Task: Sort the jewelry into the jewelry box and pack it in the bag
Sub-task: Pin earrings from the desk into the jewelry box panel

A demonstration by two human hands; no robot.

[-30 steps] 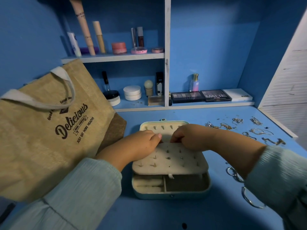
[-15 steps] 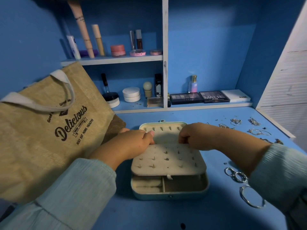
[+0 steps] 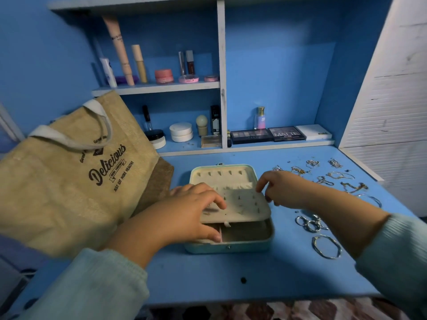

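A pale green jewelry box lies open in the middle of the blue desk, its lid laid flat behind it. A cream earring panel lies tilted over the box's compartments. My left hand holds the panel's left front part, fingers on top and thumb under its front edge. My right hand hovers at the panel's right edge with fingers loosely bent, holding nothing. Silver rings, a bangle and several chains lie on the desk to the right. The jute bag stands at the left.
Shelves behind hold cosmetics tubes, jars and eyeshadow palettes. A white slatted door bounds the right side. The desk's front edge runs close below the box.
Both hands have left the panel's far edge. My left hand slid down to its left front corner, and my right hand drew off to its right edge.
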